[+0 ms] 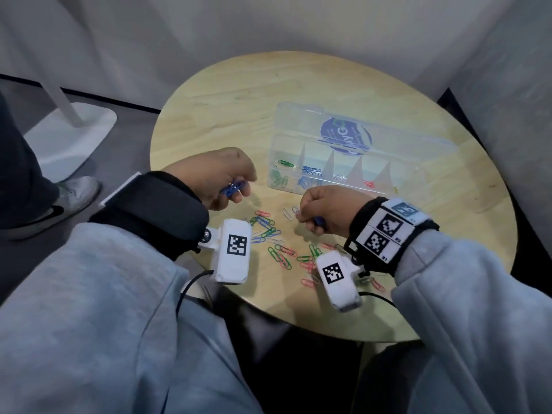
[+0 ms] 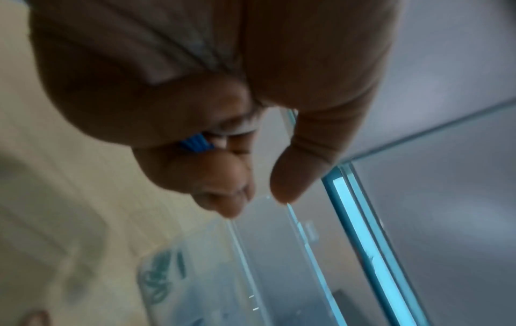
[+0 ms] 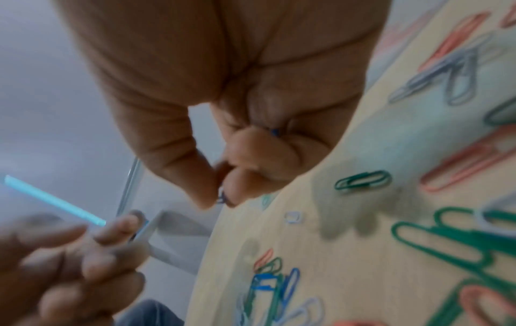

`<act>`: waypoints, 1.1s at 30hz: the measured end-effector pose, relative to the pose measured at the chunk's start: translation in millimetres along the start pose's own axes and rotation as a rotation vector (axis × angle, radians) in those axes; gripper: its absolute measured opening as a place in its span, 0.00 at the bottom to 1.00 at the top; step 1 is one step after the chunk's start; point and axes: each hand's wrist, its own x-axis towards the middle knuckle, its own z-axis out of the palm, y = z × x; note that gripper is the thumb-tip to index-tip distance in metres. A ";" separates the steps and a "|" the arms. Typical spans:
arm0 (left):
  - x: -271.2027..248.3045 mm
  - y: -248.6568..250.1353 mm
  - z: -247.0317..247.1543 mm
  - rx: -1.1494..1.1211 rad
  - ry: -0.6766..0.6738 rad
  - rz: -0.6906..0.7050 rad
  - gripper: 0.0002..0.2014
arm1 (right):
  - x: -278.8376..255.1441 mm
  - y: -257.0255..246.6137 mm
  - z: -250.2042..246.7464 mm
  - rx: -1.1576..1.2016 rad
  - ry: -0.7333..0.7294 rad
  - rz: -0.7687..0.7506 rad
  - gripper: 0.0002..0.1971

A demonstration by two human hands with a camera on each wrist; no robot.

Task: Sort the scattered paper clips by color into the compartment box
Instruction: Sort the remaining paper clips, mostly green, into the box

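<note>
Holding a bunch of blue clips [image 1: 232, 188] in curled fingers, the left hand [image 1: 218, 177] hovers beside the compartment box [image 1: 343, 162]. Right hand [image 1: 324, 212] pinches more blue clips [image 1: 319, 221] above the bench [image 1: 239, 94]. Mixed scattered clips [image 1: 280, 246] lie near both hands; box holds green, blue, red in separate compartments.
</note>
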 end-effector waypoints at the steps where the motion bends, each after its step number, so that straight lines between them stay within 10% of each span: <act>1: 1.3 -1.0 3.4 0.138 -0.018 0.014 0.08 | -0.5 0.1 -0.2 0.105 0.006 0.009 0.15; 6: 5.7 -9.2 23.5 0.679 -0.085 0.079 0.06 | -0.5 -2.9 5.9 0.175 -0.011 0.068 0.14; 13: 16.8 -16.6 34.0 0.808 -0.039 0.067 0.13 | -0.7 -5.1 13.3 0.109 0.006 0.160 0.12; 18: 16.0 -18.4 41.0 0.937 -0.066 0.061 0.16 | -1.5 -7.7 18.1 -0.410 0.036 0.064 0.07; 33: 26.6 -22.5 45.9 1.019 -0.106 0.063 0.06 | 11.0 -7.4 40.8 -0.830 0.065 0.065 0.04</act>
